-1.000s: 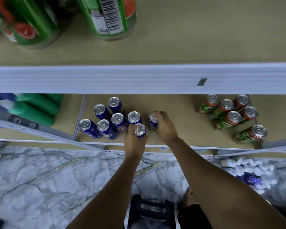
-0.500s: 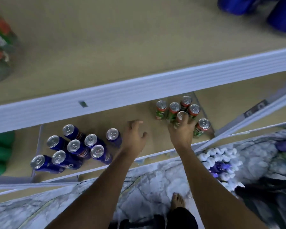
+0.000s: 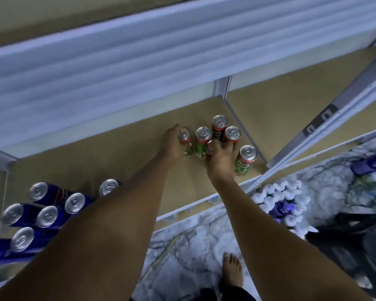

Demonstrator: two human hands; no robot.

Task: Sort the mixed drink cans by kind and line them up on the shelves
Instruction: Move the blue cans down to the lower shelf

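Observation:
Several green-and-red cans stand in a cluster at the right end of the low brown shelf point(image 3: 122, 161). My left hand point(image 3: 172, 143) grips the leftmost green can point(image 3: 184, 135). My right hand point(image 3: 220, 159) grips another green can point(image 3: 212, 146) at the front of the cluster, its fingers curled over the top. Loose green cans stand beside them, one at the back point(image 3: 219, 123) and one at the front right point(image 3: 246, 158). Several blue cans point(image 3: 47, 216) stand grouped at the shelf's left, partly hidden by my left forearm.
A white shelf rail point(image 3: 139, 55) of the level above overhangs the cans. A white upright post point(image 3: 326, 114) stands right of the green cans. On the marble floor lie a pack of white-capped bottles point(image 3: 278, 198), a dark bag point(image 3: 360, 246) and my bare foot point(image 3: 232, 270).
Both hands left the blue cans and moved right to the green cluster. My left hand, open half a second ago, now grips the leftmost green can; my right hand closed on a front one.

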